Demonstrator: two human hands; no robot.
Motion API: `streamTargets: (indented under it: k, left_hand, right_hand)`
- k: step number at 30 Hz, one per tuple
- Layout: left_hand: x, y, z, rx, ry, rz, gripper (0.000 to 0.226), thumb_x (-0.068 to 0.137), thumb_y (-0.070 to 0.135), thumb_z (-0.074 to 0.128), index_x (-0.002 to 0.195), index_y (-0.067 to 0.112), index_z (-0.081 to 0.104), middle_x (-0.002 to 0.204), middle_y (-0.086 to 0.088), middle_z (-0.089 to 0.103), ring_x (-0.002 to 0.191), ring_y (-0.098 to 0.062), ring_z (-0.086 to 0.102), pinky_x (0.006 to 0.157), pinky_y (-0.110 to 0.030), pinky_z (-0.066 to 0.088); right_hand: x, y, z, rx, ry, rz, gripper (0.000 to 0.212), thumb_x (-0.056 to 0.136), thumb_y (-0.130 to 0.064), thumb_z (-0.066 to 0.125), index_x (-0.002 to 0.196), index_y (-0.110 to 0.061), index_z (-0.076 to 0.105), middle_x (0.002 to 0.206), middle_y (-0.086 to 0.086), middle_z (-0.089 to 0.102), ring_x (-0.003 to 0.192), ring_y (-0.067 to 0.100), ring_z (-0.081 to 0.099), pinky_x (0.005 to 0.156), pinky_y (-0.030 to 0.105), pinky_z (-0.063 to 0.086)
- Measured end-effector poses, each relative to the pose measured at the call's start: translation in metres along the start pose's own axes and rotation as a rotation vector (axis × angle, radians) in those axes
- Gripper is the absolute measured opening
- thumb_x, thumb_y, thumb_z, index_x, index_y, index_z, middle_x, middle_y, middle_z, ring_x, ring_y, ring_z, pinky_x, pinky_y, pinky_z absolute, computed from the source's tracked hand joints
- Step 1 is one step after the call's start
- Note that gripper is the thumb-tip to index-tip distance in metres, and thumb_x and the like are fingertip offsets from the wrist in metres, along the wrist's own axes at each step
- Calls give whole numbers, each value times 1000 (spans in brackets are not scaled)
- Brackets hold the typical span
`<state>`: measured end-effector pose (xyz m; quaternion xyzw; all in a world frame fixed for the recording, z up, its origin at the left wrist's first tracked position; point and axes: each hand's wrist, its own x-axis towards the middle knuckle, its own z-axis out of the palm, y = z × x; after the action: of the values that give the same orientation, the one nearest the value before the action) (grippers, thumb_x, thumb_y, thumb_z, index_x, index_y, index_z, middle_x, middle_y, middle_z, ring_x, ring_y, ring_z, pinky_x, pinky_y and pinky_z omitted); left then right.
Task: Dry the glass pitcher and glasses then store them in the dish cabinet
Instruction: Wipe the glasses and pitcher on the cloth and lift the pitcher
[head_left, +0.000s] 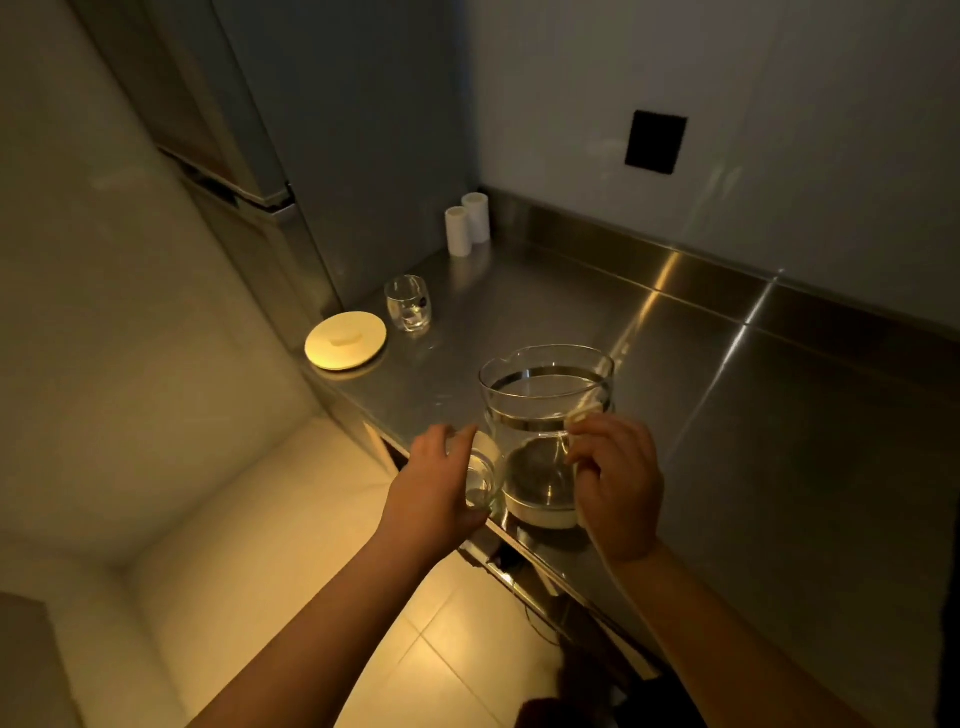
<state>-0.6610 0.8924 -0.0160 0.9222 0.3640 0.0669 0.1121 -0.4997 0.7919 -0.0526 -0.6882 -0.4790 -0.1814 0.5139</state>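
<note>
pitcher (545, 415): clear glass, pale base, on worktop (727, 415) at its near edge | right hand (615, 483) fingers curled at its handle, we judge to steady or lift it | left hand (441, 478) fingers wrapped round small glass (480, 480) beside it, likely gathering both | second glass (409, 303) and round lid (346, 340) farther back

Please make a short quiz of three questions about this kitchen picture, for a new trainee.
1. True or false: the left hand holds a glass.
2. What does the right hand touch? A) pitcher B) round lid C) white rolls
3. Fill in: a second glass stands beside the round ____.

Key: 1 true; 2 A; 3 lid.
</note>
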Motion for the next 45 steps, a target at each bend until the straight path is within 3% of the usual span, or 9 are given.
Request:
streamTargets:
  k: [7,14,19,24,27,30,36,41,45]
  left_hand:
    - [65,-59,-2,-20,-2,-29,90,74,47,71,146,28,20,143,-2,30,129,-18,31,92,-25,43]
    - [147,-123,-6,-21,-90,-51,93,75,47,70,148,26,15,145,-4,25,133,-20,26,102,-30,41]
    - [186,-160,-4,-39,-118,-2,95,75,41,72,149,23,16,144,-7,26,131,-22,28,100,-31,41]
    - [214,-187,1,-106,-151,110,92,74,41,71,148,24,18,141,-5,29,129,-19,29,97,-29,40]
    - [225,-200,3,-139,-166,251,92,73,43,70,148,25,20,140,-4,30,129,-19,30,99,-28,38]
    - [229,-207,4,-148,-234,374,94,74,46,70,148,24,16,143,-5,26,131,-21,27,101,-28,36]
    - [233,-215,5,-148,-285,511,93,76,42,71,149,23,15,146,-7,23,134,-23,26,104,-33,38]
    - [235,-200,10,-135,-320,592,92,79,43,69,149,26,12,150,-6,20,136,-23,24,104,-35,39]
    - [234,-176,15,-156,-349,591,93,79,40,70,150,24,11,152,-6,16,138,-24,23,103,-36,40]
  right_hand:
    - [40,9,76,-3,-17,1,23,79,1,47,65,-7,64,88,7,68,100,13,53,85,16,44]
    - [89,25,156,-22,-4,70,27,78,-1,46,58,-8,63,82,7,69,97,16,52,86,10,37]
    - [105,30,198,-99,-69,107,27,80,-5,46,61,-7,65,83,7,70,99,16,48,92,6,30]
    - [102,32,222,-253,64,-15,40,92,-3,44,57,-1,63,76,13,70,92,21,57,91,26,39]
    - [100,24,231,-522,32,-97,27,85,2,61,58,1,64,74,12,69,92,22,58,94,30,38]
    - [95,4,233,-552,92,-12,28,81,0,52,56,-1,64,72,12,68,93,22,50,85,28,39]
    - [59,-13,237,-523,99,299,27,80,-4,48,59,-8,63,82,8,65,99,22,45,92,20,31]
    - [42,-24,224,-515,155,424,21,81,-7,52,65,-9,65,89,5,63,110,4,36,99,9,22]
    - [43,-13,204,-601,122,448,21,72,9,56,65,-8,65,89,9,63,104,23,42,97,10,22]
